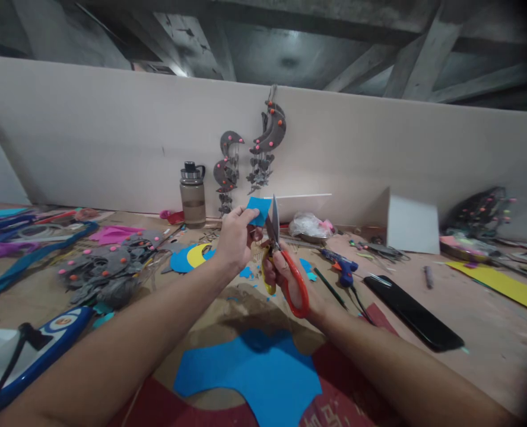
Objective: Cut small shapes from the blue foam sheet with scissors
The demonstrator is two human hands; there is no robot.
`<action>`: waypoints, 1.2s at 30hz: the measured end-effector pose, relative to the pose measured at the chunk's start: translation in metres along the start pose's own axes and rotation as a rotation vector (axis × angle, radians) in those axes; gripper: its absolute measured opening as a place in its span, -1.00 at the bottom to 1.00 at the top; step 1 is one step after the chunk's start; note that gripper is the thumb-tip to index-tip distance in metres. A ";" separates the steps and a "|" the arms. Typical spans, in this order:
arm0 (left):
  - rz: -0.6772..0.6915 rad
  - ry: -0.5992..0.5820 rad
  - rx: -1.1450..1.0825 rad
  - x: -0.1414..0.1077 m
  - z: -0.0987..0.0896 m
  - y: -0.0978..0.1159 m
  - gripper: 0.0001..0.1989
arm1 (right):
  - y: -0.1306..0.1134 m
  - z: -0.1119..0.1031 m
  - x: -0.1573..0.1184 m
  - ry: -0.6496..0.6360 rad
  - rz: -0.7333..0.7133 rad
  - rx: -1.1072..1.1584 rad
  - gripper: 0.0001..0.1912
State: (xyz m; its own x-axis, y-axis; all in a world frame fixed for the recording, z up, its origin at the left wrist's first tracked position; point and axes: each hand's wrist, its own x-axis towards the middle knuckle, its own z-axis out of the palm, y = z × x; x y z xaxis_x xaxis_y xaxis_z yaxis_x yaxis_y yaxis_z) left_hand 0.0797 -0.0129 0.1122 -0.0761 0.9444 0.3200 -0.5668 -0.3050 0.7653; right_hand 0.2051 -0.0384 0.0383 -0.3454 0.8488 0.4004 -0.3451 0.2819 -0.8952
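My left hand pinches a small blue felt piece between thumb and fingers, held up above the table. In my right hand is a pair of scissors with red and yellow handles. Their blades are parted and point upward beside the felt's right edge; whether they touch it I cannot tell. A large blue felt sheet with curved cut edges lies below my hands. Behind my left wrist lie a blue felt piece and a yellow crescent. Small blue scraps are scattered beneath the scissors.
A water bottle stands by the white partition, where grey crescent ornaments hang. To the right lie a blue glue gun, a green pencil and a black phone. Grey felt pieces are heaped at left.
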 end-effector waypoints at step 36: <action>-0.060 -0.139 0.268 0.010 -0.020 0.014 -0.89 | 0.000 -0.001 -0.003 -0.090 0.062 0.010 -0.67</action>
State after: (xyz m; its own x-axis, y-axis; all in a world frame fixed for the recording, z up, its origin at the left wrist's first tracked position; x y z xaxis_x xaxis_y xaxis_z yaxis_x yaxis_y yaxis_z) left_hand 0.0546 -0.0049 0.1148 0.0745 0.9413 0.3293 -0.3287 -0.2886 0.8993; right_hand 0.2071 -0.0401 0.0367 -0.4431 0.8206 0.3611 -0.3295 0.2255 -0.9168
